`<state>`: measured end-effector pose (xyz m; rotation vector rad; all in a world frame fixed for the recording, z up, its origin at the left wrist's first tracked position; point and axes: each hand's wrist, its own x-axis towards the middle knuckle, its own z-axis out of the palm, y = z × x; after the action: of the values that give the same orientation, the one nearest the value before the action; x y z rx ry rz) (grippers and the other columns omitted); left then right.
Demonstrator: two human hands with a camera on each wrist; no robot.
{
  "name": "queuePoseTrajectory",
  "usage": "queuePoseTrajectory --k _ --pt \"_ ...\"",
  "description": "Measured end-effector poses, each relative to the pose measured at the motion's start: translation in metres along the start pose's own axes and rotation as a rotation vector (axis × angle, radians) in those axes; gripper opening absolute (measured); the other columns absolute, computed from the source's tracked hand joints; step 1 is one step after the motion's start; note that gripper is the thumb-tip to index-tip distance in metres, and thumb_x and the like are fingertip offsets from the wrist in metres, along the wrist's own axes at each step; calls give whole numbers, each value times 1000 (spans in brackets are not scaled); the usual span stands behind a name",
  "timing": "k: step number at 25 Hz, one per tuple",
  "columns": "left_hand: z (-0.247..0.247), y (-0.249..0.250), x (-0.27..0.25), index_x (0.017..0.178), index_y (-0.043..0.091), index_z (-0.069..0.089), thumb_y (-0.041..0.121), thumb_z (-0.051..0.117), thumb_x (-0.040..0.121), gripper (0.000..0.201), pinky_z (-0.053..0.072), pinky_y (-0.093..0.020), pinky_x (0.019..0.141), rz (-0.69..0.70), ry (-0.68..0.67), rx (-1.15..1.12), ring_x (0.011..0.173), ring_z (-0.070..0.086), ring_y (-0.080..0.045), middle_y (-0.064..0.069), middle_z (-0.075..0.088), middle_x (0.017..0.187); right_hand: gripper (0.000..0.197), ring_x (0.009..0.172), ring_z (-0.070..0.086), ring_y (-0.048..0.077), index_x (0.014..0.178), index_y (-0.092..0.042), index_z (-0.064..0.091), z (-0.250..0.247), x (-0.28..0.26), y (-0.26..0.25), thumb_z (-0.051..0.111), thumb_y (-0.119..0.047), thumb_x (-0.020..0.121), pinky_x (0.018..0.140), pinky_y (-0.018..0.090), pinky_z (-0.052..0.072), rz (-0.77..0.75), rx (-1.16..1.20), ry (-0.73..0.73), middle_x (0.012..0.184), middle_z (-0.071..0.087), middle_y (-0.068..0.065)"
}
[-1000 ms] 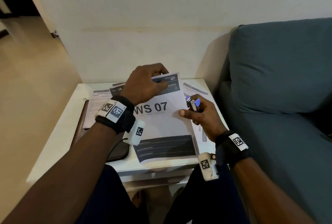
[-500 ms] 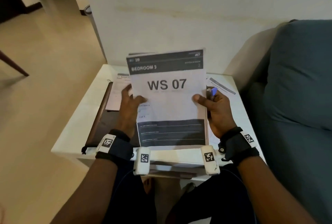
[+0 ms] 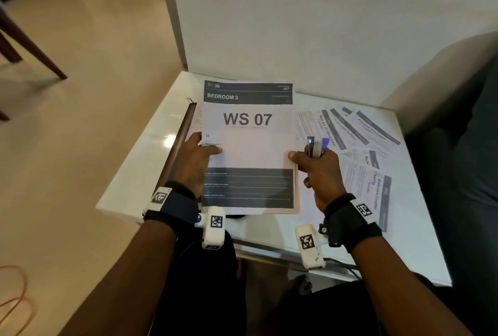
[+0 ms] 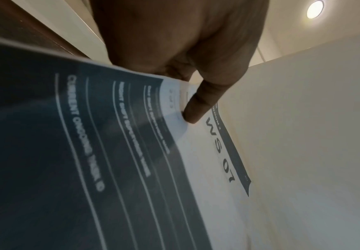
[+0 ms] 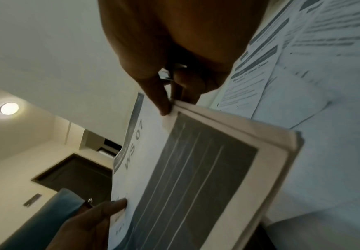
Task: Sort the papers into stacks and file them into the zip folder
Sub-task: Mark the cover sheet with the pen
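Both hands hold a stack of papers upright above the white table, its top sheet headed "BEDROOM 3" and "WS 07". The left hand grips the stack's left edge, thumb pressed on the front and fingers behind. The right hand pinches the right edge between thumb and fingers while also holding a small stapler-like tool with a blue tip. To the right, more papers lie fanned out on the table. A dark zip folder lies at the table's left side, partly hidden behind the stack. Compared with half a second ago, the grip of both hands is unchanged, and the fanned sheets on the right now show far more fully.
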<state>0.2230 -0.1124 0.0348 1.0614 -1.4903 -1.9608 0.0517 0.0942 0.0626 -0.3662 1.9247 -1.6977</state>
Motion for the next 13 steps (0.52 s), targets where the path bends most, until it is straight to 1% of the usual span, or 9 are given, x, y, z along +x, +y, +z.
queuePoseTrajectory --k 1,3,4,5,6,9,10,11,13 --pt "-7 -4 13 121 16 64 7 68 83 40 57 -51 96 -31 4 19 113 68 -35 -3 73 123 25 69 62 8 81 -16 52 12 10 7 73 -5 88 51 22 45 -2 -58 11 78 56 3" --pt "-14 -9 42 115 11 64 1 64 78 39 56 -51 97 -88 4 111 111 66 -37 -10 71 121 18 81 67 15 95 -13 61 38 35 23 71 -3 85 71 35 59 -18 -169 35 89 65 2" --pt "-15 -10 58 114 9 63 -2 61 78 38 56 -51 97 -119 -4 171 110 64 -37 -13 69 122 22 88 68 21 101 -12 62 52 51 28 70 -4 83 80 42 60 -16 -234 49 95 68 4" --pt "-17 -10 74 115 7 61 -3 60 78 39 56 -51 97 -143 3 225 110 63 -37 -16 67 125 23 91 67 25 103 -10 60 64 64 30 68 -4 82 84 44 58 -8 -304 66 98 68 7" --pt "-17 -8 91 117 6 59 -3 60 77 41 56 -49 96 -153 6 273 110 63 -36 -16 65 126 23 93 65 28 103 -9 58 77 81 34 66 -4 82 83 42 57 1 -363 92 100 66 9" --pt "-21 5 138 133 15 51 -9 56 84 54 55 -28 82 -53 30 435 105 62 -24 -4 64 121 25 91 60 25 111 -8 54 105 128 38 61 -5 87 67 27 45 15 -457 128 103 60 7" --pt "-23 10 151 139 13 47 -7 55 88 55 55 -30 83 -15 68 515 108 62 -26 -6 63 123 27 89 57 23 115 -8 53 114 141 37 60 -6 89 67 26 42 6 -501 124 104 58 7" --pt "-25 12 167 141 10 43 -2 55 92 52 54 -36 90 -5 107 592 113 61 -31 -10 61 127 28 89 56 23 118 -7 52 122 156 38 59 -7 91 70 28 42 -1 -548 110 105 57 8" --pt "-28 11 195 142 6 37 5 55 96 50 47 -37 96 5 139 734 120 58 -38 -17 58 134 30 97 61 28 122 -6 51 139 182 43 58 -8 93 79 35 51 -17 -630 81 111 60 13"
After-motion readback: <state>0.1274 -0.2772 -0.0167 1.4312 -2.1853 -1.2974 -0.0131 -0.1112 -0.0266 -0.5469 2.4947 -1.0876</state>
